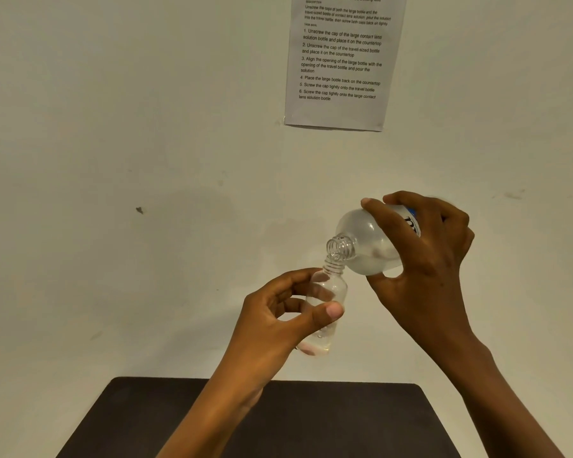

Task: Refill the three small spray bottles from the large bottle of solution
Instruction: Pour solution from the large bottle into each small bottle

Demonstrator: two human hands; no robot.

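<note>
Edges and open room:
- Dark tabletop (344, 424), low in view; far edge straight, with rounded corners. Both forearms cross above it.
- Pale wall (113, 127) behind; wide bare stretches to the left and right of the hands. One small dark mark (139, 210) well off to the left.
- Printed sheet (341, 61) fixed to the wall high up, well clear of the bottles.

Count: 1 small bottle, 1 large bottle, 2 hands, 1 sheet, 1 tabletop.

Containers:
- Small bottle (331, 285): clear, uncapped, threaded neck up, roughly upright with a slight lean. Held in the air beyond the tabletop's far edge. A shallow layer of clear liquid at the bottom, the rest unfilled.
- Large bottle (364, 239): clear, uncapped, tipped with its mouth down and to the left, at the small bottle's opening. Blue-and-white label mostly hidden. Liquid level hard to read.

Hands:
- Left hand (272, 325): curled round the small bottle, thumb across the front, fingers behind.
- Right hand (427, 259): wrapped over the large bottle's body, fingers on top, thumb beneath.
</note>
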